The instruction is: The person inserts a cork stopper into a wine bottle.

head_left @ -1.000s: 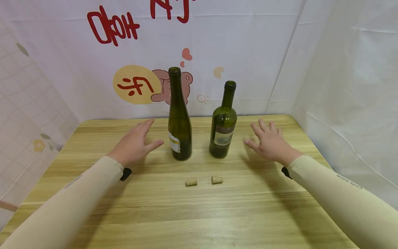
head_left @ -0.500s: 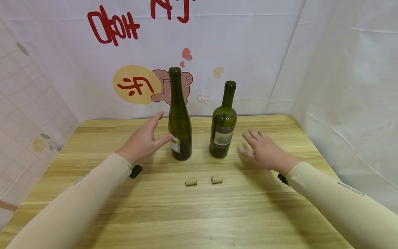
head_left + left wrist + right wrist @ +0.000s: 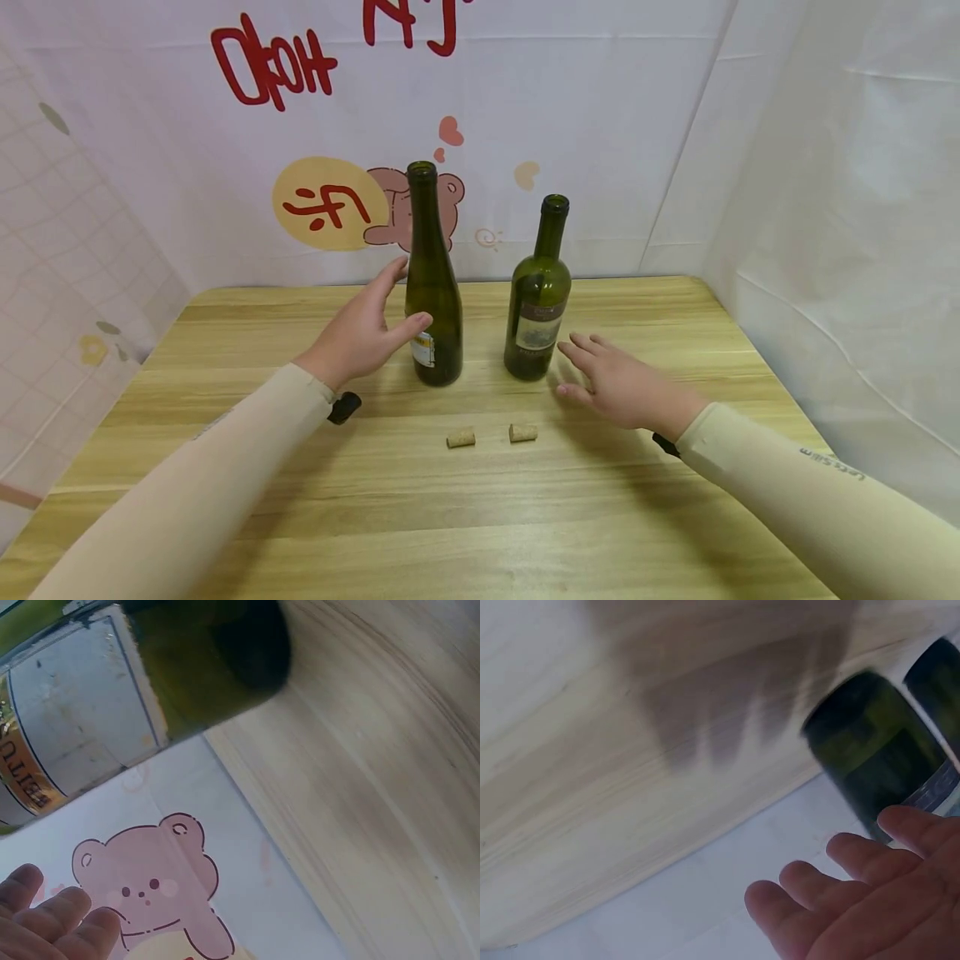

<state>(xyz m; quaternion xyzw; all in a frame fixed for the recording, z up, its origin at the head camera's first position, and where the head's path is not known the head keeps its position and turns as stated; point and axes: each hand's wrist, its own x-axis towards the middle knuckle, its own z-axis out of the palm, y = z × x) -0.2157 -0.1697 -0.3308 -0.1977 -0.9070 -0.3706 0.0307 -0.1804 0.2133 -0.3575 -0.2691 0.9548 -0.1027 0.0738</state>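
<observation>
Two green glass wine bottles without stoppers stand upright on the wooden table. The taller bottle (image 3: 435, 292) is on the left, its white label (image 3: 82, 705) large in the left wrist view. My left hand (image 3: 363, 329) is beside it, thumb in front of the glass and fingers spread behind its left side. The shorter bottle (image 3: 542, 292), with a dark and cream label, stands to the right. My right hand (image 3: 618, 379) hovers near its lower right side, fingers extended toward it; the palm shows in the right wrist view. Neither hand grips anything.
Two corks, a left one (image 3: 461, 437) and a right one (image 3: 522, 432), lie on their sides in front of the bottles. Behind the wooden table (image 3: 420, 525) hangs a white printed cloth (image 3: 600, 108) with a cartoon bear.
My left hand has moved right and slightly up to the taller bottle, its thumb now overlapping the glass. My right hand has moved left and down toward the shorter bottle. Bottles and corks stay put.
</observation>
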